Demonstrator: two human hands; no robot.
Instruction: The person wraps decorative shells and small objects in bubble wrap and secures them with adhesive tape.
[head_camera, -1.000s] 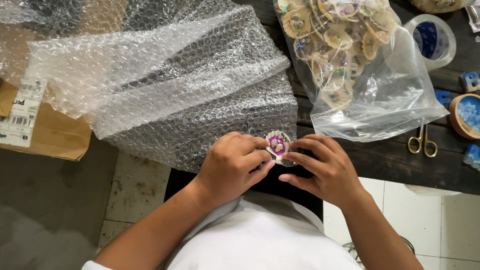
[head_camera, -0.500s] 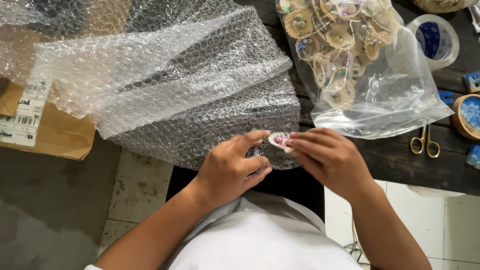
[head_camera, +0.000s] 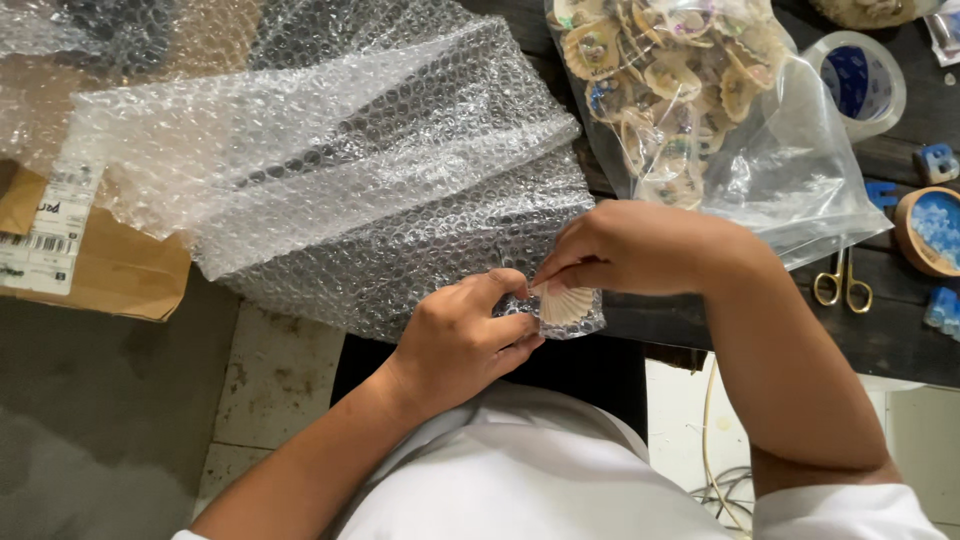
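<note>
A small scallop shell (head_camera: 567, 306) lies ribbed side up at the near corner of a large sheet of bubble wrap (head_camera: 340, 160). My right hand (head_camera: 630, 247) reaches in from the right and pinches the shell's top edge with its fingertips. My left hand (head_camera: 462, 338) presses the bubble wrap's edge just left of the shell, thumb and forefinger touching it. Behind my right hand lies a clear plastic bag (head_camera: 720, 110) holding several decorated shells.
A roll of clear tape (head_camera: 858, 82) stands at the back right of the dark table (head_camera: 800, 320). Gold scissors (head_camera: 840, 285), a round wooden dish with blue pieces (head_camera: 932, 230) and small blue blocks lie at the right edge. A cardboard box (head_camera: 90, 260) sits left, under the wrap.
The shell has been turned over from its painted purple face to its ribbed back and set on the wrap's corner. My right hand swung over it, wrist now toward the right.
</note>
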